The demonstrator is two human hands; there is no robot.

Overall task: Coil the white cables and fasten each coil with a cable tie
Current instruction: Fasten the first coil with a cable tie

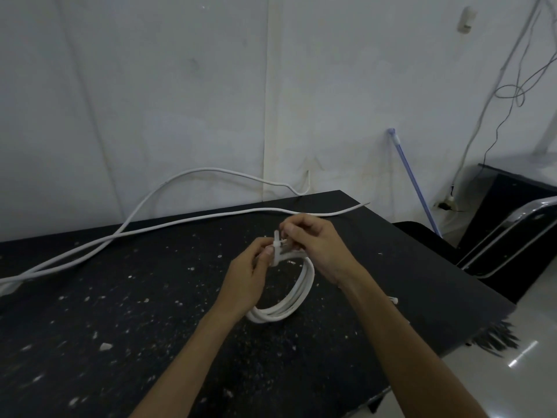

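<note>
**Both hands at the top of a white coil, working a cable tie**

A dark speckled table (120,312) fills the lower view, set against a pale wall (150,86). Across its far side runs a long loose white cable (180,221), doubling back in a raised loop near the wall. At the middle of the table lies a coiled white cable (304,285), several turns together, its lower arc resting on the tabletop and its top lifted between the hands. The left hand (247,276) is curled, thumb and fingers pressed on the coil's upper left. The right hand (316,242) is closed in a pinch, fingertips gripping the white cable tie (276,242), whose short end sticks upright above the coil. A small white piece (394,300) lies on the table just right of the right wrist.
</note>
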